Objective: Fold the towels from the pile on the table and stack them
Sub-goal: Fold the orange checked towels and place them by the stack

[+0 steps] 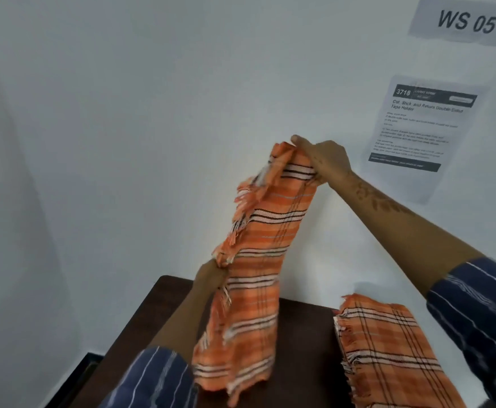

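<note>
1. The right hand was raised in front of the white wall, at about 1 o'clock from the picture's centre, its fingers curled over and gripping the top end of an orange plaid towel.
2. The towel hung down from that grip in a long, loosely doubled strip, running toward 7 o'clock, with white and dark stripes crossing it and fringe showing along its left edge.
3. The left hand sat lower, at about 6 o'clock from the centre, pinching the towel's left edge partway down its length; its fingers were mostly hidden by the cloth.
4. So the held towel lay between the two hands, its upper stretch spanning from the right hand down to the left, and its lower end dangling below the left hand, in front of the left forearm, over the dark brown table.
5. A second orange plaid towel lay flat on the table at 4 o'clock, well apart from both hands, under the right forearm, its fringed edge facing left.
6. Both arms wore dark blue striped sleeves pushed up the forearm.
7. On the wall at 2 o'clock hung a printed instruction sheet, and above it a sign reading "WS 05".
</note>
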Demonstrator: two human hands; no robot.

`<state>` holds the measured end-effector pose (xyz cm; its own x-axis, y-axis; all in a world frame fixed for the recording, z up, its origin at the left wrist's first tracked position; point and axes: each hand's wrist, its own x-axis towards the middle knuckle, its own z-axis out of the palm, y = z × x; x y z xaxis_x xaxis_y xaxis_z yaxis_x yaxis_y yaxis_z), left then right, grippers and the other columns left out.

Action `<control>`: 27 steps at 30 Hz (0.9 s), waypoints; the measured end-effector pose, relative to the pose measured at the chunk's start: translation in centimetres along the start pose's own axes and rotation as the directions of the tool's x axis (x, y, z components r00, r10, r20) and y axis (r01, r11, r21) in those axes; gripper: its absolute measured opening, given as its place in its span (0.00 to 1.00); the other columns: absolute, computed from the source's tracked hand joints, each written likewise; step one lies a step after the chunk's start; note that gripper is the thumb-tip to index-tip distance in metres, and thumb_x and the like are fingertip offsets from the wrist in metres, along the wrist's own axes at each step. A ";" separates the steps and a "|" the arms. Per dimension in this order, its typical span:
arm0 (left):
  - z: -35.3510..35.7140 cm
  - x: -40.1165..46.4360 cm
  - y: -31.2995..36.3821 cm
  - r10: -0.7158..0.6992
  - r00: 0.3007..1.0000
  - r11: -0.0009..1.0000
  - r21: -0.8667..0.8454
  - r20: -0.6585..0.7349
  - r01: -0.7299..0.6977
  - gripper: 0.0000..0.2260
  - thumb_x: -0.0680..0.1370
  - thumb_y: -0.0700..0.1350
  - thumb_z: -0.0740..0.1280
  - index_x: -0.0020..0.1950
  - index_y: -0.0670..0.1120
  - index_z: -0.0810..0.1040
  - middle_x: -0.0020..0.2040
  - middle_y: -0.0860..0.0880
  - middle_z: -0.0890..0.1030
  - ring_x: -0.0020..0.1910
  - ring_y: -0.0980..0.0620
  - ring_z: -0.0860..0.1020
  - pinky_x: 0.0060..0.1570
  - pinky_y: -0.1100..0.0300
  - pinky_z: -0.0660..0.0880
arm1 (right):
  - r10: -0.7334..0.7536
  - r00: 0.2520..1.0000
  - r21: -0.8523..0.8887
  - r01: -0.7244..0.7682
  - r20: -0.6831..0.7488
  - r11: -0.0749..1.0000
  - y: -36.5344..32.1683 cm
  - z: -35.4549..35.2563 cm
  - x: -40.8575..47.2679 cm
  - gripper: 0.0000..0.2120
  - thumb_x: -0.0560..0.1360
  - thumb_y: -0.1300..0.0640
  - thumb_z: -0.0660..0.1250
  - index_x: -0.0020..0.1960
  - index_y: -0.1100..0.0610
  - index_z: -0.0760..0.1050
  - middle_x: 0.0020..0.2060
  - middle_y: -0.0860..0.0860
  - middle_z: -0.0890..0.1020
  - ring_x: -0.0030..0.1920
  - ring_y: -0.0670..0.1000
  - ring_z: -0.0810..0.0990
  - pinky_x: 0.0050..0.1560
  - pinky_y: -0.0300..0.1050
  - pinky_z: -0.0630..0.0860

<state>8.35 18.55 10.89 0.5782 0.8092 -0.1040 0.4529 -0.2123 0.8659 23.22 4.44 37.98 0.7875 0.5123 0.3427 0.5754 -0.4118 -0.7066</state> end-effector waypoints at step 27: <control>20.1 -13.9 -14.0 -0.344 0.936 0.929 0.117 -0.071 0.350 0.11 0.79 0.41 0.60 0.59 0.42 0.77 0.55 0.42 0.80 0.52 0.42 0.78 0.52 0.53 0.74 | 0.627 0.777 -0.240 -0.600 0.051 0.763 34.0 -2.8 -18.4 0.31 0.70 0.66 0.66 0.72 0.60 0.61 0.66 0.63 0.64 0.57 0.64 0.74 0.49 0.49 0.73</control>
<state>7.61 -0.70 -9.63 0.3380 0.8694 -0.3604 0.7028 0.0215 0.7111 28.84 -21.09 9.39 0.9617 0.1781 -0.2082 0.0194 -0.8023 -0.5966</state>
